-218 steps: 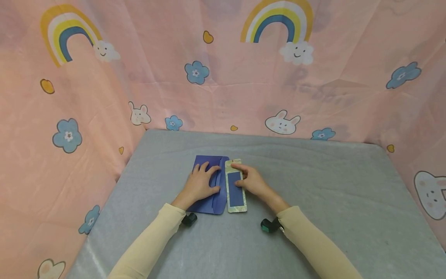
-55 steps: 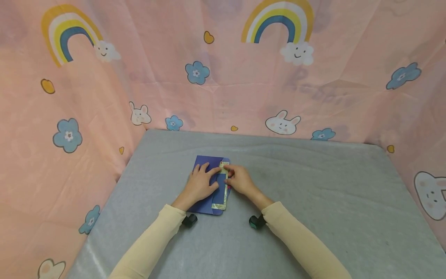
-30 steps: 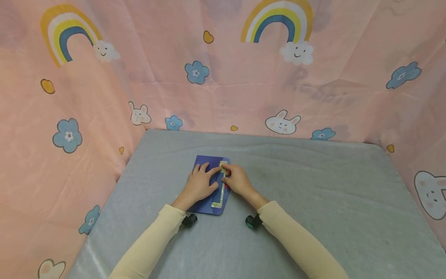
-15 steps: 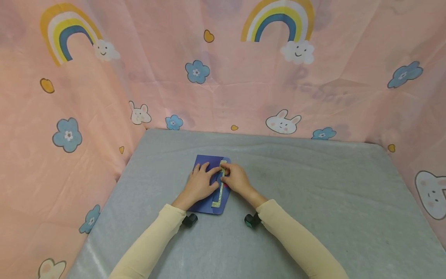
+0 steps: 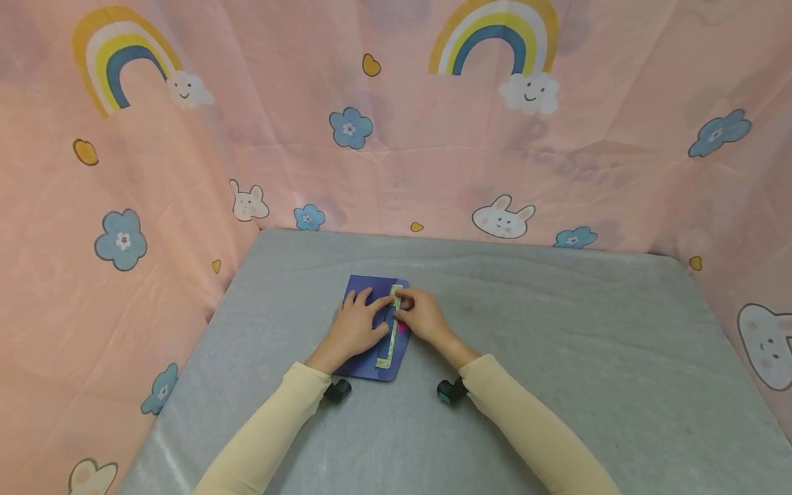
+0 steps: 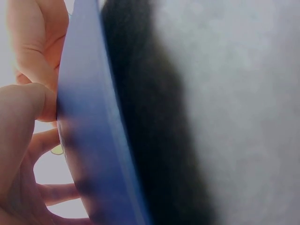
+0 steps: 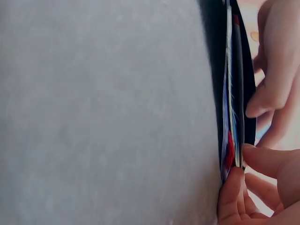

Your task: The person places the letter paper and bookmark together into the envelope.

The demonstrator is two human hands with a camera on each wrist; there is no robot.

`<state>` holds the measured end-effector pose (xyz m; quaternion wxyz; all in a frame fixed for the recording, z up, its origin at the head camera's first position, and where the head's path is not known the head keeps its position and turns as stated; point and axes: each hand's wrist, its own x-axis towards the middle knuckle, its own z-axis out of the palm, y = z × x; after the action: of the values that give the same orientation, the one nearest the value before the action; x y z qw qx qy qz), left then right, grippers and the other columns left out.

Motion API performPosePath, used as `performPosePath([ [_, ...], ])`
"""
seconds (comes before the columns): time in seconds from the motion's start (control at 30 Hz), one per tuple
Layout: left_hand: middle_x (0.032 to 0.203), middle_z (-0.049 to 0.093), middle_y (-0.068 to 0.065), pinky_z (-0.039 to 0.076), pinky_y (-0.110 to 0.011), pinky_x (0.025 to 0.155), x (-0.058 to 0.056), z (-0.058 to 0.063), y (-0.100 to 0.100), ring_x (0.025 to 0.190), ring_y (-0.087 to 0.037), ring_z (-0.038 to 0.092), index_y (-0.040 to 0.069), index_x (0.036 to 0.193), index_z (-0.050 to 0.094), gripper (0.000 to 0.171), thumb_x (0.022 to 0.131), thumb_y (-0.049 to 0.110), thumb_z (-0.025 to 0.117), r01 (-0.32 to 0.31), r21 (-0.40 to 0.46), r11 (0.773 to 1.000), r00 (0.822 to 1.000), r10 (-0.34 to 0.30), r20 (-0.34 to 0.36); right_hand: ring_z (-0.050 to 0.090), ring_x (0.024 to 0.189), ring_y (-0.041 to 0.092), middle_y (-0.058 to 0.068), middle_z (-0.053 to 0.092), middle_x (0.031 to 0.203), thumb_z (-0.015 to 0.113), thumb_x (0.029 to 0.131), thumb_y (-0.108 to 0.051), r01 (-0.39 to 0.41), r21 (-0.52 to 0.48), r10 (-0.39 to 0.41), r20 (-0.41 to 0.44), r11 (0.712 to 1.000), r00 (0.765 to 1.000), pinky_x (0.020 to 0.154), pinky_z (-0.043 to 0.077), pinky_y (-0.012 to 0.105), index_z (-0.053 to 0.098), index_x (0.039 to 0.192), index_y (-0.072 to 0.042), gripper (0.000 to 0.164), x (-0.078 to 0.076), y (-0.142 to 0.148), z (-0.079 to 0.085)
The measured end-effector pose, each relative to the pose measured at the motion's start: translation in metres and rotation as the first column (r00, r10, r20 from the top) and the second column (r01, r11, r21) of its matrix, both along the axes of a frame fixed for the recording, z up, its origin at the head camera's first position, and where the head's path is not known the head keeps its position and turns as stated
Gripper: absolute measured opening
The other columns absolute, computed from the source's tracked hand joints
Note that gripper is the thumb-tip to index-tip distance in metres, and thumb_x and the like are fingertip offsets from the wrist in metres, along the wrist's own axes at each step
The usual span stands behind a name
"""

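Note:
A blue-purple paper envelope (image 5: 361,366) lies on the table, its flap turned to the right. My left hand (image 5: 354,328) rests on it with spread fingers, covering its middle. A narrow card (image 5: 384,361) with a pale yellow-green patterned border and a blue centre is partly hidden under the envelope's front panel; its right strip shows. My right hand (image 5: 428,320) pinches the card's right edge between thumb and fingers. A pink-red bit (image 5: 403,328) shows on the flap beside the thumb. The right wrist view shows stacked paper edges with a red bit (image 7: 229,150) among them.
A grey cloth (image 5: 526,344) covers the table. Behind it and at the sides hangs a pink curtain (image 5: 427,158) printed with rainbows, flowers and rabbits. Black wrist cameras sit under both cuffs, the left camera (image 5: 337,391) close to the envelope's lower corner.
The card, earlier lying right of the envelope, has slid left over the flap and partly under the front panel, with my right hand following. Little differs from half a second ago. My left hand has stayed.

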<state>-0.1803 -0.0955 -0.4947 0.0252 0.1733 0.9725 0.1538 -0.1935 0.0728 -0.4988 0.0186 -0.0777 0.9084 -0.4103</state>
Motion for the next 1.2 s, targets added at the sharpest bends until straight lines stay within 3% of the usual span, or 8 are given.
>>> performPosePath([
  [0.2,0.147,0.040,-0.018,0.033,-0.067,0.101,0.000,0.000,0.000,0.135,-0.052,0.032,0.036,0.137,0.047,0.052,0.087,0.036,0.057,-0.003,-0.002,1.000,1.000,0.003,0.000,0.052,0.072,0.016,0.008,0.062,0.082,0.067,0.083,-0.007,-0.001,-0.039,0.001,-0.004,0.999,1.000,0.070,0.042,0.028,0.064,0.120,-0.005,0.038,-0.003,0.010,-0.002],
  [0.4,0.147,0.040,-0.018,0.033,-0.066,0.101,0.000,0.000,0.001,0.135,-0.051,0.032,0.036,0.137,0.047,0.051,0.087,0.036,0.057,-0.003,-0.006,1.000,1.000,0.003,0.001,0.052,0.077,0.018,0.006,0.061,0.082,0.069,0.079,-0.004,-0.019,0.066,0.022,-0.053,0.998,0.998,0.078,0.044,0.035,0.064,0.119,-0.006,0.041,-0.005,0.016,-0.002],
  [0.6,0.148,0.039,-0.017,0.032,-0.066,0.102,0.001,0.000,0.001,0.136,-0.051,0.031,0.036,0.137,0.047,0.051,0.087,0.036,0.057,-0.006,-0.001,1.000,1.000,0.006,0.008,0.052,0.079,0.019,0.006,0.060,0.085,0.076,0.074,-0.009,-0.069,0.146,0.077,-0.045,0.987,0.996,0.077,0.044,0.035,0.064,0.120,-0.009,0.047,-0.005,0.019,0.000],
  [1.2,0.148,0.039,-0.017,0.032,-0.066,0.102,0.001,0.000,0.001,0.136,-0.051,0.031,0.036,0.137,0.047,0.051,0.087,0.036,0.057,-0.009,-0.006,1.000,1.000,0.009,0.006,0.048,0.076,0.016,0.009,0.059,0.091,0.080,0.073,-0.023,-0.127,0.162,0.134,-0.033,0.978,0.990,0.071,0.041,0.029,0.060,0.126,-0.008,0.059,-0.003,0.022,-0.002],
])
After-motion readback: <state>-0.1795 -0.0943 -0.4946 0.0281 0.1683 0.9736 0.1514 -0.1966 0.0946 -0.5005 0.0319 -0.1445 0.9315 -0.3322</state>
